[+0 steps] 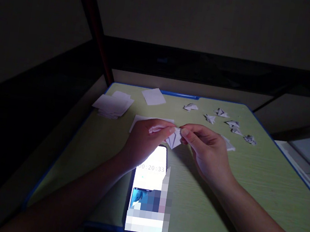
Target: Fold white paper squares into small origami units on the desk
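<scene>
A small folded piece of white paper (173, 139) is pinched between my two hands above the middle of the table, its pointed end toward me. My left hand (147, 138) grips the paper's left edge with thumb and fingers. On the right edge, my right hand (204, 146) holds it in the same kind of pinch. Dark crease or fold lines run down the paper. Behind my left hand lies a flat white sheet (138, 120), partly covered. Another folded white paper (228, 143) shows just past my right hand, partly hidden.
A lit phone (149, 176) showing 00:20:33 lies below my hands, partly blurred out. Stacked white paper (113, 104) sits at the left, with a single sheet (154, 96) near the far edge. Several folded paper pieces (221, 112) are scattered at the far right of the green table (249, 183).
</scene>
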`<state>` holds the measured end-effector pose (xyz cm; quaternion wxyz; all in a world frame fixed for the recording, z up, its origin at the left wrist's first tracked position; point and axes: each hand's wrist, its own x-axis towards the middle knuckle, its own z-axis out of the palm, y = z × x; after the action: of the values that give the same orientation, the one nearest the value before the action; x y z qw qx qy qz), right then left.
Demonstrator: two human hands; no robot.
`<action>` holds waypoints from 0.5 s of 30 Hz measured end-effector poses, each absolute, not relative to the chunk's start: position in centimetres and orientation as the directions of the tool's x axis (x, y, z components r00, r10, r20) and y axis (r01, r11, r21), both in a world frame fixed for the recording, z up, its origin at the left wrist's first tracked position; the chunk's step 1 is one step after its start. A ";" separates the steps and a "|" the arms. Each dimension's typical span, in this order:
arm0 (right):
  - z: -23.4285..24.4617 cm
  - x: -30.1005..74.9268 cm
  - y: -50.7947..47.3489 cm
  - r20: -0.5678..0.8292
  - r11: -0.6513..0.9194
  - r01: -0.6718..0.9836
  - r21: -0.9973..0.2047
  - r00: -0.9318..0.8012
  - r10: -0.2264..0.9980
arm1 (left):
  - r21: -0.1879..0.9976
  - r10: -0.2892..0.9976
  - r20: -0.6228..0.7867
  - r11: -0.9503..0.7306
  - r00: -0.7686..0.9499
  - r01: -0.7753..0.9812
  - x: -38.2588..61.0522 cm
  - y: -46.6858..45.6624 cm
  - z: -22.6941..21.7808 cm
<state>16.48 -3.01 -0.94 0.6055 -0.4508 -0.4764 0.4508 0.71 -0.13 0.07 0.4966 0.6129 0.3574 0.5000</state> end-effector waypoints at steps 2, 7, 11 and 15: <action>-0.9 16.5 -3.0 0.164 0.181 -0.122 -0.976 0.137 0.977 | 0.966 0.937 0.258 -0.254 0.237 -0.049 0.8 -0.1 0.0; -0.6 16.6 -3.2 0.169 0.179 -0.087 -0.980 0.112 0.979 | 0.950 0.923 0.312 -0.308 0.226 -0.050 1.0 -0.3 -0.1; -0.3 16.5 -3.2 0.157 0.162 -0.034 -0.986 0.112 0.981 | 0.937 0.911 0.340 -0.349 0.234 -0.004 1.0 -0.5 -0.2; -0.2 16.3 -3.2 0.175 0.173 0.020 -0.985 0.142 0.974 | 0.921 0.897 0.371 -0.388 0.242 0.024 0.9 -0.6 -0.1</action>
<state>16.34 -3.17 -0.16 0.5745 -0.4907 -0.5066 0.4152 0.95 -0.63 -0.07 0.4298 0.6604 0.3485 0.5077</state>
